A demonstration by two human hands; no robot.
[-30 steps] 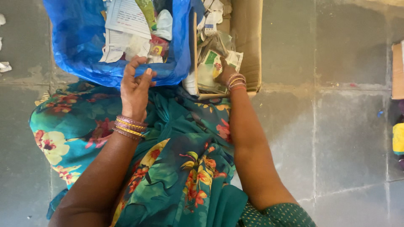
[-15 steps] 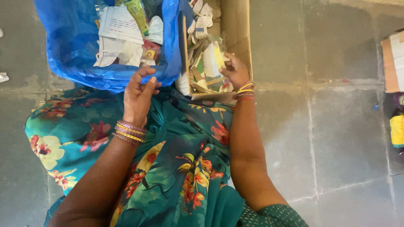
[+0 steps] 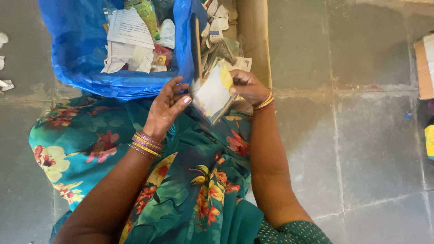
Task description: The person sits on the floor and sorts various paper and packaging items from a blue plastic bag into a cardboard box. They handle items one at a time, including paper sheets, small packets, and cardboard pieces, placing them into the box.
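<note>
**Packet pinched by one corner over the lap**

Head view: The right hand is holding a flat white packet with a yellow patch, its fingers pinching the packet's upper right corner at about 1 o'clock of it. The packet is hanging tilted just in front of the cardboard box, over the person's floral cloth. The left hand is sitting at 9 o'clock of the packet, fingers spread and curled, the thumb tip right by the packet's left edge; whether it is touching cannot be told.

The blue bag, at 11 o'clock of the left hand, is gaping open and holding printed papers and small wrappers. The box at 12 o'clock of the packet is crammed with more wrappers and scraps, some sticking up past its near wall. Loose scraps are lying on the floor far to 9 o'clock.

Risks, as a judgement: with only a corner pinch, the packet is likely to slip or swing loose and drop onto the cloth. If it is torn or open, whatever it holds could be spilling out while tilted. The bag's slack rim is sagging near the left hand, so a brush could be tipping papers out. The overfull box could be shedding scraps onto the floor.
</note>
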